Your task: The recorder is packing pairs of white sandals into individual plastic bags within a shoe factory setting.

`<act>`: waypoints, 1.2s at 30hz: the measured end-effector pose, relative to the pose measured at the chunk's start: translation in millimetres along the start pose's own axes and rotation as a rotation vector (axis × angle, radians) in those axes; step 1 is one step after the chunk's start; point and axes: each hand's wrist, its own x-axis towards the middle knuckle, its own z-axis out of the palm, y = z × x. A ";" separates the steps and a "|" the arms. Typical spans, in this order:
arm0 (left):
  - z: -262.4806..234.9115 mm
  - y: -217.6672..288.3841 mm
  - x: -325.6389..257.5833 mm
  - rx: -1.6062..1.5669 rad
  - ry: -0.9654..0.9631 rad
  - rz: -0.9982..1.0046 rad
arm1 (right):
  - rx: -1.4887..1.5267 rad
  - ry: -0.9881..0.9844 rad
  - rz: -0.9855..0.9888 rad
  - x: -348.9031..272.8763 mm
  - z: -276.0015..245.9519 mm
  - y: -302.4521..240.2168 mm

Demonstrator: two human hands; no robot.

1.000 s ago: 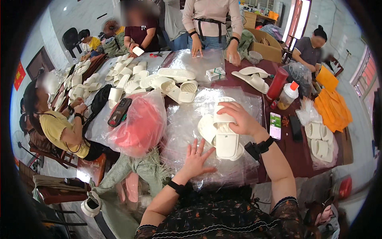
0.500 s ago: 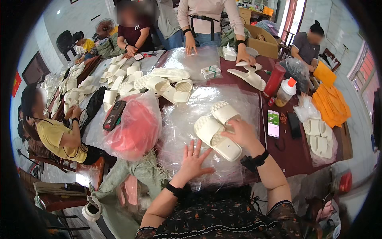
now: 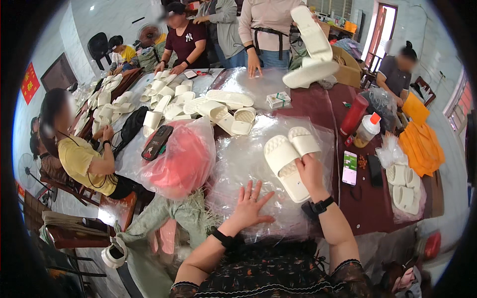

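Now the right hand (image 3: 312, 175) holds the white slippers (image 3: 282, 160) straighter.

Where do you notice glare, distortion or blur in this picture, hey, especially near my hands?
Head view: white glare streaks the clear plastic sheets around your left hand; head view: the doorway looks bright and washed out; head view: fisheye bending curves the walls, with black corners; head view: faces are blurred, while the cream slippers in your right hand look fairly clear.

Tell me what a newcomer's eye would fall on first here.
Probably the pair of cream slide sandals in the right hand, over clear plastic sheeting. Then the pink bundle in a clear bag, left of the sheeting, and the orange pile at the table's right end.
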 end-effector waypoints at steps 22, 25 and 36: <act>-27.5 -1.3 10.4 -0.046 -0.013 0.006 | -0.240 0.055 0.286 -55.9 -36.4 33.7; -40.0 13.8 7.8 0.095 0.077 0.078 | -0.156 0.163 0.294 -72.9 -67.4 14.2; -25.2 23.3 -0.3 -0.039 0.053 0.130 | 0.037 -0.082 0.175 -138.9 -77.6 -21.5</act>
